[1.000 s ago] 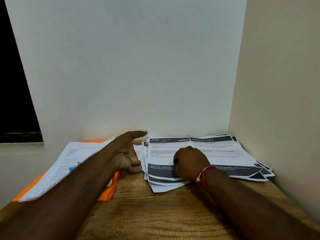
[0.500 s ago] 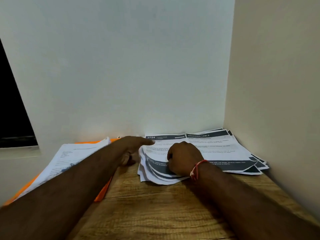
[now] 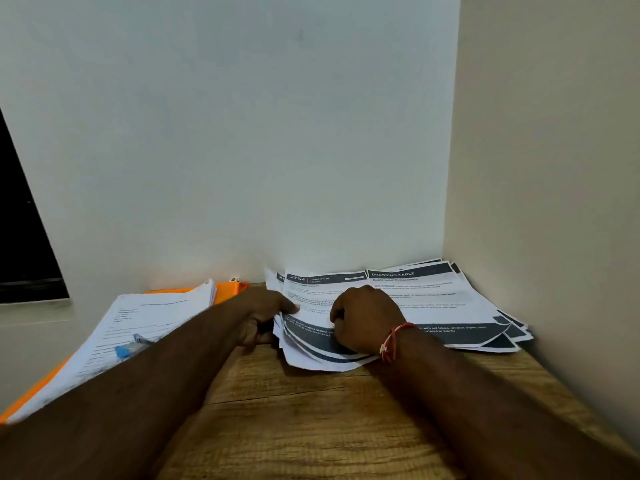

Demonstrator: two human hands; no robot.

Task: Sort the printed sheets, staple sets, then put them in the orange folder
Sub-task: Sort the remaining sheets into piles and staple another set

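A loose pile of printed sheets (image 3: 429, 299) with dark header and footer bands lies fanned in the table's back right corner. My left hand (image 3: 266, 313) pinches the left edge of the left-hand sheets, thumb on top, and the edge is lifted and curled. My right hand (image 3: 363, 320), a red thread at its wrist, rests on those same sheets with fingers curled onto the paper. The orange folder (image 3: 228, 289) lies at the left under a second stack of white sheets (image 3: 145, 323). A small blue object (image 3: 130, 346) lies on that stack.
The wooden table (image 3: 311, 427) shows bare boards in front of the papers. A white wall stands close behind and a beige wall (image 3: 554, 168) closes the right side. A dark window opening (image 3: 20, 237) is at the far left.
My left hand moved right from the folder side to the pile and took its left edge, which now curls upward. The right hand stayed on the sheets. The camera shifted slightly.
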